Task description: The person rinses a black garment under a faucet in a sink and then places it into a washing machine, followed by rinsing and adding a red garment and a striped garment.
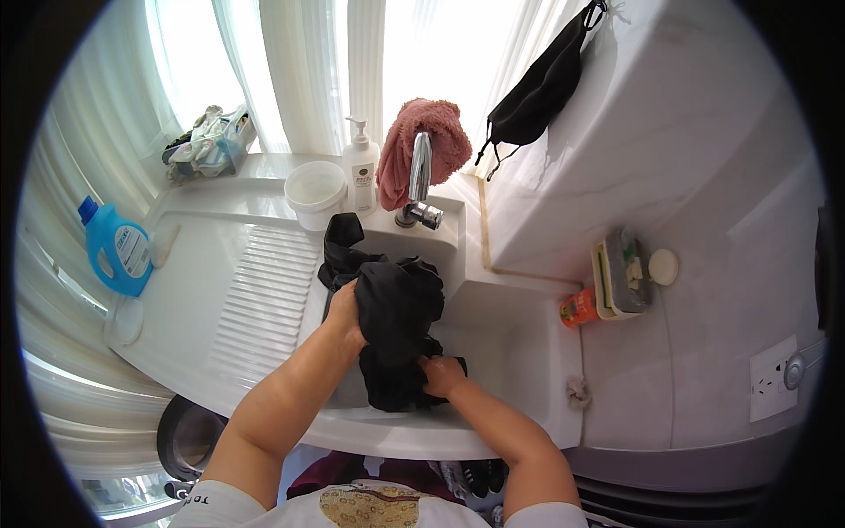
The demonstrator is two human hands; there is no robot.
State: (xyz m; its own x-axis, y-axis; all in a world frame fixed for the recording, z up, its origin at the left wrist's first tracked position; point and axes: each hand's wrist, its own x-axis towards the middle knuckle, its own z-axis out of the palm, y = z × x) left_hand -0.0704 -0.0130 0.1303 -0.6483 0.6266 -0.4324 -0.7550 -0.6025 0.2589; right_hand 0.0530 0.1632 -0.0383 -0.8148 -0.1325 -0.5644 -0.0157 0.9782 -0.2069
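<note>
A bunched black garment [400,304] hangs over the basin of a white laundry sink [524,352]; its exact kind cannot be made out. My left hand [346,312] grips it from the left side, the fingers partly hidden in the folds. Lower down, my right hand [440,376] is closed on the bottom part of the same cloth. One loose end of the garment reaches up toward the tap [421,180], resting near the sink's back left edge. Behind the tap drapes a pink towel [449,132].
Left of the basin lies a ribbed washboard [268,290]. A blue detergent bottle [119,246], a white tub [315,194] and a pump bottle [361,172] stand around it. On the right wall are a soap holder [623,277], an orange container [578,308] and a socket [775,378].
</note>
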